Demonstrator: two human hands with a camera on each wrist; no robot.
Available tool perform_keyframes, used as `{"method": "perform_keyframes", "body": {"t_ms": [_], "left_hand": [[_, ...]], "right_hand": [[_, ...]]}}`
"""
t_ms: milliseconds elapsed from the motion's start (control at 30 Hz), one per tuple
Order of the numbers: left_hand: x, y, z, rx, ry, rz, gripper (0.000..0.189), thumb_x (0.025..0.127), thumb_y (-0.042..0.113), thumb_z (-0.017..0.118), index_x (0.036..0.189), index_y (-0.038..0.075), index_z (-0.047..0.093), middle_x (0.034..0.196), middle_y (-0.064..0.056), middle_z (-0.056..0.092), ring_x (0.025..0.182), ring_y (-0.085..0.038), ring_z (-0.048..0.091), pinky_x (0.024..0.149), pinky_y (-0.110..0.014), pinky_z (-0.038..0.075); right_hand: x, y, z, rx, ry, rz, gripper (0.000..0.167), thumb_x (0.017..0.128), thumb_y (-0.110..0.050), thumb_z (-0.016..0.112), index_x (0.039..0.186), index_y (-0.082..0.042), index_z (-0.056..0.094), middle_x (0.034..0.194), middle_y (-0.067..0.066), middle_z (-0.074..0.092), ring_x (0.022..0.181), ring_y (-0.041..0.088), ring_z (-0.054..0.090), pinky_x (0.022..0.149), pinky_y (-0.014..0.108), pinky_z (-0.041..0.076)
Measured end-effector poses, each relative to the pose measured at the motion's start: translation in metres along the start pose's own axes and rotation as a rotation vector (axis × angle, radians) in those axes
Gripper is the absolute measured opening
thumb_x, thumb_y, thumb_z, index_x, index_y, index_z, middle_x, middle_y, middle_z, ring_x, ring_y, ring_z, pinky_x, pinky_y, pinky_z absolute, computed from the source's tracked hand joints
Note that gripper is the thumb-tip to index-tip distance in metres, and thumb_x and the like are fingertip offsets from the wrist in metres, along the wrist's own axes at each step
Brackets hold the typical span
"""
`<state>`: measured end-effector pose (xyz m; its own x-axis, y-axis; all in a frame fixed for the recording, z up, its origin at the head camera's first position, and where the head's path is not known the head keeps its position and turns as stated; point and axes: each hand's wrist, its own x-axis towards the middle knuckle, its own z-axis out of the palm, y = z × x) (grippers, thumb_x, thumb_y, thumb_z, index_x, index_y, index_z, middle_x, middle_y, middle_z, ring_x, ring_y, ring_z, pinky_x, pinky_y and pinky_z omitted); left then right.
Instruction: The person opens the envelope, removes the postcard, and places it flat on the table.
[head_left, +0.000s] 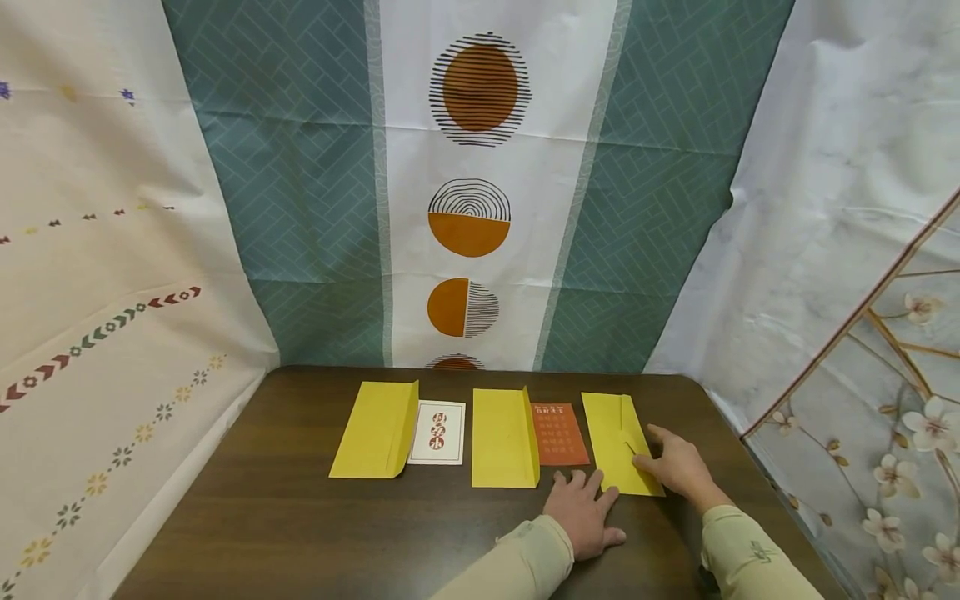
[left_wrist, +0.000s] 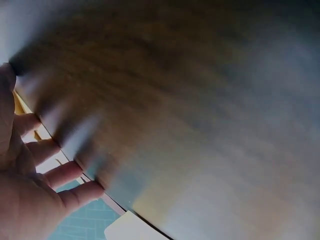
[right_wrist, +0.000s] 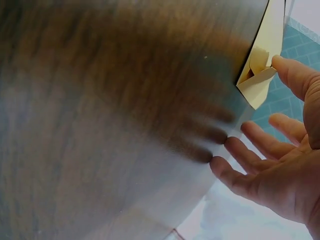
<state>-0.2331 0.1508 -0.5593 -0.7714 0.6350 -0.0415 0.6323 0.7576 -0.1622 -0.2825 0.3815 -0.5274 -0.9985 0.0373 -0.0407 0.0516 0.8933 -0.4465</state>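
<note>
In the head view, a yellow envelope (head_left: 603, 425) lies at the right, its long flap partly folded and lifted near the middle. My right hand (head_left: 681, 467) is at its right side. The right wrist view shows the thumb touching the raised flap (right_wrist: 257, 87), while the other fingers stretch down to the table. My left hand (head_left: 583, 515) rests on the table with fingers spread, just below that envelope's lower left. It holds nothing in the left wrist view, where the hand (left_wrist: 35, 185) has its fingertips on the tabletop.
To the left lie a middle yellow envelope (head_left: 502, 437) with a red card (head_left: 560, 437) beside it, and a left yellow envelope (head_left: 371, 433) with a white card (head_left: 438, 433). Both flaps stand up. The dark wooden table (head_left: 315, 533) ends at a patterned curtain (head_left: 480, 167).
</note>
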Motion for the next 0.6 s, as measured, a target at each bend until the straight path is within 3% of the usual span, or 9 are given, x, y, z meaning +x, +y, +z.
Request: {"method": "perform_keyframes", "body": {"t_ms": [333,600], "left_hand": [[-0.001,0.002,-0.003,0.000,-0.042,-0.019,0.070,0.100,0.083,0.031,0.162,0.051,0.034,0.171,0.019,0.035,0.152,-0.011,0.044,0.118,-0.051,0.045],[0.003,0.004,-0.001,0.020,-0.025,-0.027,0.069,0.100,0.084,0.031,0.160,0.052,0.037,0.169,0.019,0.037,0.151,-0.010,0.045,0.117,-0.050,0.046]], "right_hand": [[-0.001,0.008,-0.008,0.029,0.011,-0.052,0.078,0.098,-0.033,0.076,0.154,0.012,0.045,0.139,0.037,0.064,0.126,0.056,0.062,0.103,0.066,0.053],[-0.005,0.024,-0.024,0.064,0.030,-0.042,0.069,0.102,-0.022,0.070,0.155,0.013,0.042,0.140,0.041,0.060,0.123,0.054,0.066,0.098,0.061,0.058]]}}
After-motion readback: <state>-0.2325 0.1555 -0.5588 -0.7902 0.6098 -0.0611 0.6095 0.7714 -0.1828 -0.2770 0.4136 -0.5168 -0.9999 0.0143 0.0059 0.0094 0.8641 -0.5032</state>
